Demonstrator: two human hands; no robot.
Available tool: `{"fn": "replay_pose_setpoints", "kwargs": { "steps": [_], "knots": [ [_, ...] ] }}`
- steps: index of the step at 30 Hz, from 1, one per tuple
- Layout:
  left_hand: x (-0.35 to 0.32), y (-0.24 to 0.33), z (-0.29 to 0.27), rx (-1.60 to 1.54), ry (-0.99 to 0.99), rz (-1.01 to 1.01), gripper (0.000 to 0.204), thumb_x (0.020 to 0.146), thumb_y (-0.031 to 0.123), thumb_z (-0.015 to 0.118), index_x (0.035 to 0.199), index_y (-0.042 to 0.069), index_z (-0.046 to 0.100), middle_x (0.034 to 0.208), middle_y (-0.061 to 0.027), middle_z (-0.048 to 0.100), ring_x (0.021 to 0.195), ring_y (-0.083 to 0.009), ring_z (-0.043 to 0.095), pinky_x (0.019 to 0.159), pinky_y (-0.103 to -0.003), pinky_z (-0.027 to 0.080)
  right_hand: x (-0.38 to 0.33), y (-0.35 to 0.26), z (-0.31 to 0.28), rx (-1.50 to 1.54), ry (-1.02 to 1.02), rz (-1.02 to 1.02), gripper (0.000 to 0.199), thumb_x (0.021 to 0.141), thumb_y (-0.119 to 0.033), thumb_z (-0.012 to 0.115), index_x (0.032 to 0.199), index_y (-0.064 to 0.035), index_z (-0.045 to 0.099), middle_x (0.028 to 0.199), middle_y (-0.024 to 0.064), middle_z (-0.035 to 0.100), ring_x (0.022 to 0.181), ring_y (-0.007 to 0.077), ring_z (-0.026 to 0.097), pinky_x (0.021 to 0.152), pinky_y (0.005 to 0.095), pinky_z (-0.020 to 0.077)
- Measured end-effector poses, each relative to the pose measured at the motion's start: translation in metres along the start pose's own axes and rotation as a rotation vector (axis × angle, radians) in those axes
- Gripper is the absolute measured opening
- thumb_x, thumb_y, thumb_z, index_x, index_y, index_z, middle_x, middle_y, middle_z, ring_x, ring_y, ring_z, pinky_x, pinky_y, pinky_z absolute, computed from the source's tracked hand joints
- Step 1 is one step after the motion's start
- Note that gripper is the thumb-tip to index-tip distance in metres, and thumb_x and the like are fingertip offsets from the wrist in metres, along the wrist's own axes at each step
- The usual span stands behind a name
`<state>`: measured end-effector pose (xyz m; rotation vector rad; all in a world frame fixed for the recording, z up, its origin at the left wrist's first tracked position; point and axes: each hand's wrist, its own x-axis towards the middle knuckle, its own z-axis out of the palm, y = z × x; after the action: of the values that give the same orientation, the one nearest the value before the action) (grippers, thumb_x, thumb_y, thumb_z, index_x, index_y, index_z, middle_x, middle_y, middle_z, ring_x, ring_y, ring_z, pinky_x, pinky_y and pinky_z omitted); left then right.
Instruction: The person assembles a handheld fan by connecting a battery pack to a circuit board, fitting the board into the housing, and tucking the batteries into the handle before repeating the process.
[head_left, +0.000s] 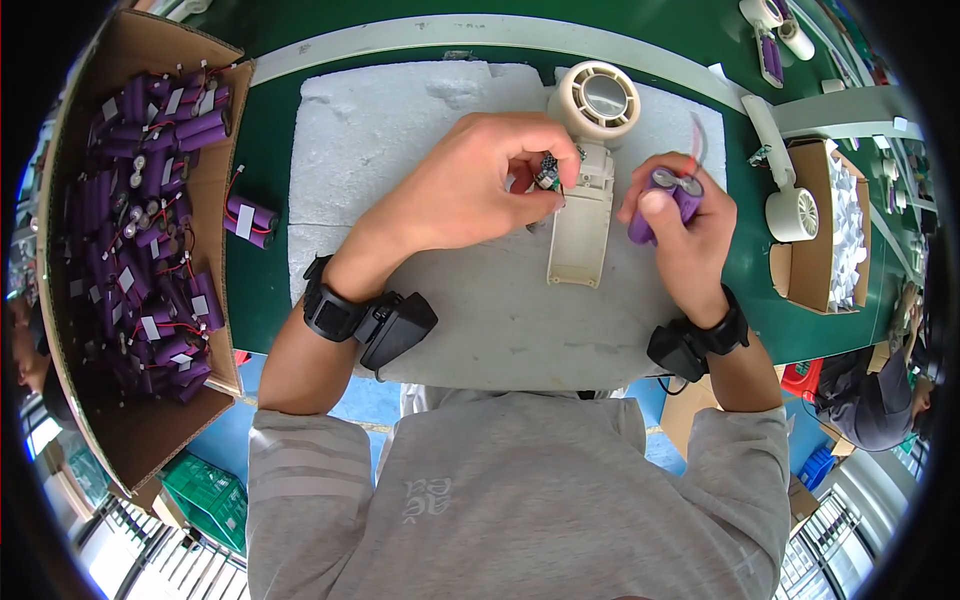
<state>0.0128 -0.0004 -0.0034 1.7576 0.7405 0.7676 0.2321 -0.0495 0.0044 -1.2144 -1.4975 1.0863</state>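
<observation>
Our left hand [465,185] grasps a small circuit board [547,172] between thumb and fingers, beside the cream casing [578,240], which lies on a white foam pad [390,120]. In our right hand [700,230] we clasp a purple battery pack [687,203], just right of the casing, its red wire blurred.

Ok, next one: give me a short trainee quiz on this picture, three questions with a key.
1. Which hand holds the purple battery pack? A) left B) right
2. True or false: the big open carton with many purple packs is at the picture's left.
3. Fill in: the cream housing has its round end on the ___ side (near or far).

Key: 1. B, the right hand; 2. true; 3. far.
</observation>
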Motion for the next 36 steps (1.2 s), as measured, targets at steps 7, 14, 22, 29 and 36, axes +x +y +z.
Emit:
{"fn": "replay_pose_setpoints", "kwargs": {
  "steps": [7,14,22,29,36],
  "knots": [
    [0.000,0.003,0.004,0.027,-0.003,-0.070,0.017,0.078,-0.005,0.068,0.085,0.005,0.056,0.080,0.0014,0.054,0.069,-0.0063,0.050,0.057,-0.022,0.039,0.004,-0.003,-0.003,0.014,-0.067,0.066,0.025,0.097,-0.022,0.054,0.087,-0.0002,0.057,0.068,0.0050,0.060,0.062,0.0103,0.057,0.058,0.0223,0.0416],
    [0.001,0.007,0.007,0.051,0.050,-0.130,0.018,0.082,-0.005,0.068,0.085,0.004,0.054,0.084,0.0039,0.053,0.074,-0.0022,0.050,0.058,-0.020,0.040,0.007,-0.008,-0.003,-0.224,-0.116,-0.109,0.026,0.099,-0.021,0.053,0.088,0.0010,0.060,0.066,0.0058,0.059,0.060,0.0087,0.054,0.053,0.0217,0.0386],
    [-0.002,0.005,0.007,-0.050,0.002,-0.098,0.014,0.084,-0.001,0.070,0.095,0.001,0.062,0.087,-0.0006,0.060,0.079,-0.0054,0.055,0.063,-0.021,0.046,0.007,-0.004,-0.002,-0.435,-0.171,-0.351,0.014,0.093,-0.011,0.060,0.094,0.0019,0.064,0.068,0.0083,0.058,0.056,0.0129,0.053,0.049,0.0257,0.0392],
    [0.001,0.004,0.002,-0.211,-0.053,-0.099,0.012,0.087,0.004,0.070,0.096,-0.003,0.067,0.087,-0.0039,0.061,0.077,-0.0088,0.058,0.063,-0.024,0.047,0.006,-0.008,-0.002,-0.545,-0.207,-0.398,0.010,0.091,-0.008,0.062,0.092,0.0021,0.065,0.069,0.0093,0.057,0.055,0.0155,0.053,0.050,0.0272,0.0400],
    [0.001,0.002,0.004,-0.247,0.054,-0.074,0.015,0.085,0.014,0.073,0.088,-0.001,0.069,0.075,-0.0024,0.064,0.065,-0.0062,0.056,0.056,-0.022,0.044,0.007,-0.007,0.001,-0.584,-0.169,-0.363,0.009,0.089,-0.007,0.064,0.092,-0.0001,0.069,0.069,0.0087,0.057,0.055,0.0161,0.052,0.049,0.0273,0.0388]
  ]
}}
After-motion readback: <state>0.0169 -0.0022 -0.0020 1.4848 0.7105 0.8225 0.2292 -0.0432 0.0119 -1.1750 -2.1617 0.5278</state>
